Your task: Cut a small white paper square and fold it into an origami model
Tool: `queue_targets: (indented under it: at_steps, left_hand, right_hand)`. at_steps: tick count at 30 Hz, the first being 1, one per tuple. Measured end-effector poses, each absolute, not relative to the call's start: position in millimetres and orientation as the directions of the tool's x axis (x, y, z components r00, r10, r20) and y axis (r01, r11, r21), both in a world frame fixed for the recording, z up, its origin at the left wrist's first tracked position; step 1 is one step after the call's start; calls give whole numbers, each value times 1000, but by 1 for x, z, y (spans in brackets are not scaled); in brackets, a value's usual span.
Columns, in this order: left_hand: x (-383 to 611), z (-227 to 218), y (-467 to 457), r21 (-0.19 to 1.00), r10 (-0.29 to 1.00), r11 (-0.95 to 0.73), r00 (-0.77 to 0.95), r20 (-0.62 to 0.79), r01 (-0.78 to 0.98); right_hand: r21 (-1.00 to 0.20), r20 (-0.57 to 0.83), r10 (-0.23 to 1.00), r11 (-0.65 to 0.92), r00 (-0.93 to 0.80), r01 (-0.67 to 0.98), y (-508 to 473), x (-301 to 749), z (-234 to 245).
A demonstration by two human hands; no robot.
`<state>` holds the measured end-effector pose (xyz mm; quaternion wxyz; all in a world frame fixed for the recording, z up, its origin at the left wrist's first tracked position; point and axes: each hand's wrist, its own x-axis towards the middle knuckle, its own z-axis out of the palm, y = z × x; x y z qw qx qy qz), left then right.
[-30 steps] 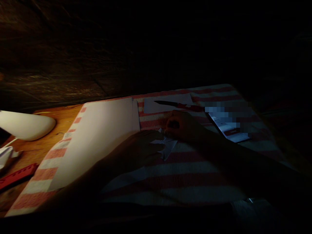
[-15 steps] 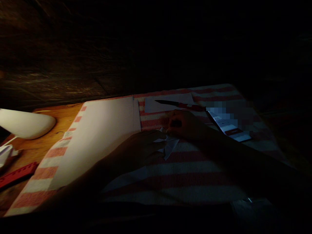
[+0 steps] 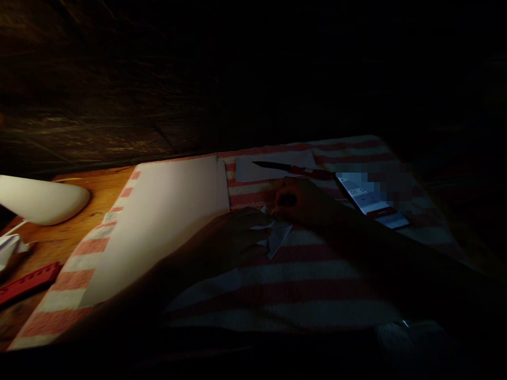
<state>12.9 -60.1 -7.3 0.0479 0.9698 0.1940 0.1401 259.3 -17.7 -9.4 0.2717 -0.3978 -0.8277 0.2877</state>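
The scene is dim. A small folded piece of white paper [image 3: 280,236] lies on a striped cloth, partly hidden by my hands. My left hand [image 3: 241,237] rests flat over its left part with fingers spread, and slivers of white show between them. At the upper edge of the paper, my right hand [image 3: 297,201] is closed in a pinch on it; the exact grip is in shadow. Just beyond my right hand is a knife [image 3: 293,169] with a dark blade and red handle, its blade over a white paper piece [image 3: 245,170].
Large white sheets [image 3: 158,211] cover the left of the red-and-white cloth [image 3: 317,285]. A lit phone [image 3: 360,196] lies at right. On the wooden table [image 3: 106,184] are a white lamp-like object [image 3: 51,200], a red toothed strip [image 3: 31,282] and crumpled paper [image 3: 10,250].
Both hands and the folded paper stay almost in place. The view has shifted very slightly, and the phone screen looks a little clearer.
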Motion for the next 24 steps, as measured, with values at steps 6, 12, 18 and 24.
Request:
queue_targets:
  at_steps: [6,12,18,24]
  left_hand:
    - [14,-9,-61,140,404,-914,878,257,380]
    - [18,-1,-63,90,363,-932,883,299,352]
    - [23,6,-65,106,390,-921,878,277,375]
    - [25,10,-64,74,370,-928,885,283,364]
  right_hand:
    - [-667,272,817,541,-508,512,-22,257,-12]
    - [-682,293,838,520,-461,514,-27,250,-15]
    - [-690,213,868,459,-449,560,-27,247,-11]
    - [-701,222,875,450,-430,554,-25,247,-14]
